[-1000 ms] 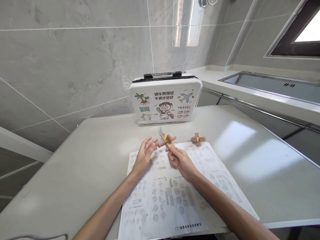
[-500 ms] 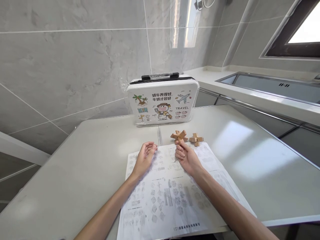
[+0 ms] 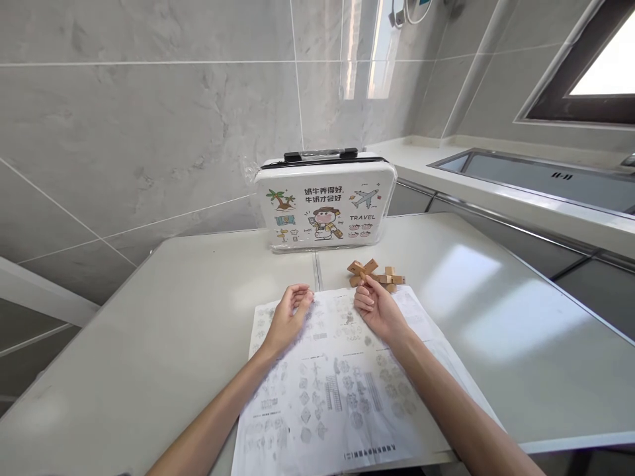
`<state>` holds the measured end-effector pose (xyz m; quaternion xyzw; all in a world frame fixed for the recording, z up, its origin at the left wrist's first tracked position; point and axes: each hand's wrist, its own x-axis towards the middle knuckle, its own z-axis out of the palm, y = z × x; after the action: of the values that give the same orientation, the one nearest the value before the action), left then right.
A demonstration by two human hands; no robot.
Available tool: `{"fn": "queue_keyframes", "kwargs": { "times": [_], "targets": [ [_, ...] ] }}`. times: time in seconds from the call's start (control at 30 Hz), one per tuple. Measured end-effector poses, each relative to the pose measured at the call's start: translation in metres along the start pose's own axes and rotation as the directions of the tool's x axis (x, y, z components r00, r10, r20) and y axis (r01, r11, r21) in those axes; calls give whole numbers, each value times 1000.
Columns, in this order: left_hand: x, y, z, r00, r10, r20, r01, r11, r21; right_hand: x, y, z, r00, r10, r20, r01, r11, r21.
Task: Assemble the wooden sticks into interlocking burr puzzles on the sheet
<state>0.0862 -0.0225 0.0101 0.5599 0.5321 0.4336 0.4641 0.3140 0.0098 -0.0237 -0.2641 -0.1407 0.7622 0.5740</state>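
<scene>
My right hand (image 3: 380, 312) pinches a wooden interlocking puzzle (image 3: 363, 267) between thumb and fingertips, at the far edge of a printed sheet (image 3: 354, 433). A second wooden puzzle (image 3: 395, 279), shaped like a cross of crossed bars, sits just to its right and is partly covered by the first one and my hand. My left hand (image 3: 288, 317) rests over the sheet's far left part, loosely curled, with a gap between thumb and fingers and nothing visible in it. Small diagrams and rows of print cover the sheet.
A white cartoon-printed case (image 3: 325, 205) with a black handle, wrapped in clear plastic, stands at the back of the pale table (image 3: 163, 317). Behind it rises a grey tiled wall (image 3: 149, 132). On the right, a counter holds a sink (image 3: 526, 178).
My right hand has shifted slightly right with the wooden puzzle, which now overlaps the second puzzle in view. My left hand stays almost where it was. The camera view has moved a little.
</scene>
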Motion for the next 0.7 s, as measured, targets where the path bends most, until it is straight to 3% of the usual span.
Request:
{"fn": "queue_keyframes", "kwargs": {
  "times": [0.4, 0.7],
  "targets": [
    [-2, 0, 0, 1000, 10, -1, -10, 1000, 25, -1, -2, 3, 998, 46, 51, -51, 995, 91],
    [-4, 0, 0, 999, 29, 12, -31, 994, 108, -10, 18, 20, 978, 177, 106, -162, 977, -135]
  ]
}}
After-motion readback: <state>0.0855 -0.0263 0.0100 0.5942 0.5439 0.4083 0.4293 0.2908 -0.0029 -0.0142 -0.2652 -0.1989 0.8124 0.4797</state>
